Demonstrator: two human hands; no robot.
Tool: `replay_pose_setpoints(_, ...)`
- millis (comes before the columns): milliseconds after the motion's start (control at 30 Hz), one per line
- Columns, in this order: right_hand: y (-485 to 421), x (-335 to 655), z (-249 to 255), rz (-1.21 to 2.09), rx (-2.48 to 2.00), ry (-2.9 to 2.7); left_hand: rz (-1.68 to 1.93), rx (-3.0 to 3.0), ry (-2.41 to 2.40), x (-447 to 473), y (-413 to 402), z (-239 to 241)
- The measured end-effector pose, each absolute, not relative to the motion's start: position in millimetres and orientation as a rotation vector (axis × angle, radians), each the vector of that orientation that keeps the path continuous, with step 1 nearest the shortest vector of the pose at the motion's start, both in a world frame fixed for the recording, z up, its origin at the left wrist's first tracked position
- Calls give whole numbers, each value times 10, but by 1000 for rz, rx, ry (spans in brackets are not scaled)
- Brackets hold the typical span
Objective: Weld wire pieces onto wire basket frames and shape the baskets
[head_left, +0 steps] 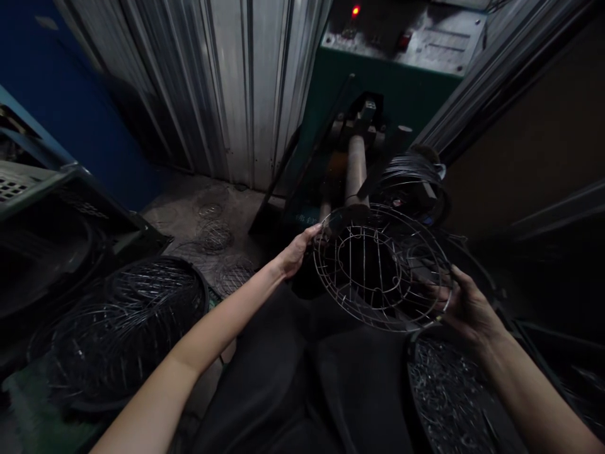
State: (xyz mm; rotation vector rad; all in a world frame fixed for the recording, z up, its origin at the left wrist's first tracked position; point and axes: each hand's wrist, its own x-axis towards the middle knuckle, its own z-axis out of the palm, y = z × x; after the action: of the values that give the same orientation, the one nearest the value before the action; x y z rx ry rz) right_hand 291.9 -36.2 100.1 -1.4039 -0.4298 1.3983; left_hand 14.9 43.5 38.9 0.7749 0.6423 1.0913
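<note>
A round wire frame, with concentric rings joined by straight wires, is held tilted in front of me. On its left rim my left hand is closed, the fingers partly hidden behind the wire. My right hand grips the opposite rim, thumb on top and fingers beneath. Just beyond the frame, a green machine reaches out with a thick metal cylinder. The frame's far edge overlaps the cylinder's lower end in view; whether they touch I cannot tell.
A large container at left holds a heap of wire rings. Several wire pieces lie on the floor. Near my right forearm is a bin of small metal bits. Wire coils hang beside the machine, whose red lamp glows.
</note>
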Motion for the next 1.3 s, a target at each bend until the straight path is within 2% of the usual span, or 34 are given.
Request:
replay_pose_setpoints(433,-354,2982,880,1446,-1348,-380,1002,950,694,124,409,441)
replay_pose_setpoints(733,-346,3020,811,1546,-1231,-389,1449,1366,1088,6,311,649)
replay_pose_setpoints(1000,-345,3047,790,1569,-1172,-392,1310,1866,934,-215,203,756)
replay_pose_setpoints(1300,-313,3111,720,1596,-1121,-410,1259,1440,826,-71,251,776)
